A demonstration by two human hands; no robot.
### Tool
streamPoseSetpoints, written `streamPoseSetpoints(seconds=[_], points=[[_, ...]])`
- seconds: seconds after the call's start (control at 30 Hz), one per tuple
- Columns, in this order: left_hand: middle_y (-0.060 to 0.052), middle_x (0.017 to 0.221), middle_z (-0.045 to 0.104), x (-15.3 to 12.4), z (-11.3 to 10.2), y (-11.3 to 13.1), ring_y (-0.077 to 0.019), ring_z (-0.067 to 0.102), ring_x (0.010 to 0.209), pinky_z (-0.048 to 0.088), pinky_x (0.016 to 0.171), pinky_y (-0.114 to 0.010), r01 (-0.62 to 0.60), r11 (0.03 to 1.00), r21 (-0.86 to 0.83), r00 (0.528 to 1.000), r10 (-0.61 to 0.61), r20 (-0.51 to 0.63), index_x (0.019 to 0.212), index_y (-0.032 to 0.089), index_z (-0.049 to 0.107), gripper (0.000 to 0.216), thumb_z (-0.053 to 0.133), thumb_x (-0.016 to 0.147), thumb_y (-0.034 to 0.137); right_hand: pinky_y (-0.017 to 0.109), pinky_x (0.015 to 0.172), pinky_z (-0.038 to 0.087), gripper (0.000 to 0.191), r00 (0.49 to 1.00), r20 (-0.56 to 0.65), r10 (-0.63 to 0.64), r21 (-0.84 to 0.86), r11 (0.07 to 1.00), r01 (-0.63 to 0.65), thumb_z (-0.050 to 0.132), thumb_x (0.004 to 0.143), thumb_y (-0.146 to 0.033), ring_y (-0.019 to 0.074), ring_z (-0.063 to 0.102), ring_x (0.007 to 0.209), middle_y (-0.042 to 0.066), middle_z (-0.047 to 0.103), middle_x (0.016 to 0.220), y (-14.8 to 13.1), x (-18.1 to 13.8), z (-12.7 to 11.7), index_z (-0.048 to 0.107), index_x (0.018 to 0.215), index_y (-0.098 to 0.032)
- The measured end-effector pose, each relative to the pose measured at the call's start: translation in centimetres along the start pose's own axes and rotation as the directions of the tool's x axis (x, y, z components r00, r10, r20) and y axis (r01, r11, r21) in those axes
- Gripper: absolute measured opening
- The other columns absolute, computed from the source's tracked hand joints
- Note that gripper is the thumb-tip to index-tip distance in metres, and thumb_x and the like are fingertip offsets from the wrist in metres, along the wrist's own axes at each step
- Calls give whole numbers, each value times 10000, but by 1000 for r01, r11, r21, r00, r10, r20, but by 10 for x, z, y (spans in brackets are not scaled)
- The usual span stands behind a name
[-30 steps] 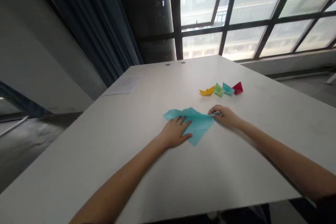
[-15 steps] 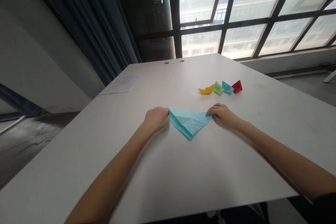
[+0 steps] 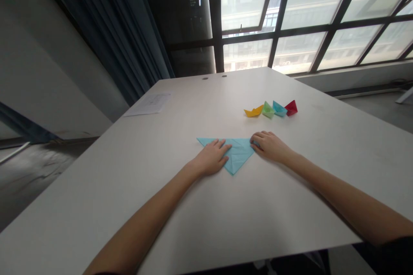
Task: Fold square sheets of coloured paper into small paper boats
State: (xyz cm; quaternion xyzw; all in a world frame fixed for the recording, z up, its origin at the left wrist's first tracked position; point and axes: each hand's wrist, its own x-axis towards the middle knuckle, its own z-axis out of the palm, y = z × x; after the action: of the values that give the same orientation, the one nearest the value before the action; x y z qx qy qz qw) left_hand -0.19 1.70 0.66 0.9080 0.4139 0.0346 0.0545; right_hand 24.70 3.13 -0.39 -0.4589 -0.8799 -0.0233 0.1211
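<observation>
A sheet of light blue origami paper (image 3: 239, 153), folded into a triangle, lies on the table with one corner toward me and its long edge away from me. My left hand (image 3: 213, 157) rests flat on its left half, fingers spread, hiding part of the near-left edge. The left tip of the triangle pokes out beyond that hand. At the right corner, my right hand (image 3: 270, 145) has its fingers curled over the paper and covers that tip.
Beyond my right hand stands a row of small paper boats: yellow (image 3: 254, 111), green (image 3: 267, 111), blue (image 3: 279, 108) and red (image 3: 291, 108). A printed sheet (image 3: 149, 104) lies at the left edge of the white table (image 3: 200, 206). Windows and a dark curtain are behind.
My left hand has let go of the left corner and moved right onto the paper. The raised left flap now lies flat. My right hand has shifted slightly left and nearer.
</observation>
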Motion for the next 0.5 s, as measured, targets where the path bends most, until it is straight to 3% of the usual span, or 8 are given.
streamPoseSetpoints(seconds=[0.13,0.3,0.5], points=[[-90,1359,352,-2,2,3,-264,339,1216,294,974,-438,22,999,43,999,-23,24,1264,242,381,449,365,844,400,330,830,397,238,998,-27,-52,116,992,55,398,847,-247,197,538,921,86,611,1005,-11,1,5,583,979,-174],[-106,1337,377,1,6,9,-265,316,1230,271,983,-452,66,997,31,998,-65,-20,1249,227,392,502,323,838,507,371,933,366,402,995,-35,-94,222,970,99,438,833,-372,228,466,1098,111,536,1191,-28,1,13,514,1166,-161],[-113,1458,113,2,12,7,-321,100,1319,145,1020,-511,71,997,-25,992,-67,108,1384,216,136,832,297,728,703,464,1014,252,671,995,69,-70,193,980,56,401,799,-552,288,308,1252,133,336,1381,-29,-3,20,325,1342,-166]])
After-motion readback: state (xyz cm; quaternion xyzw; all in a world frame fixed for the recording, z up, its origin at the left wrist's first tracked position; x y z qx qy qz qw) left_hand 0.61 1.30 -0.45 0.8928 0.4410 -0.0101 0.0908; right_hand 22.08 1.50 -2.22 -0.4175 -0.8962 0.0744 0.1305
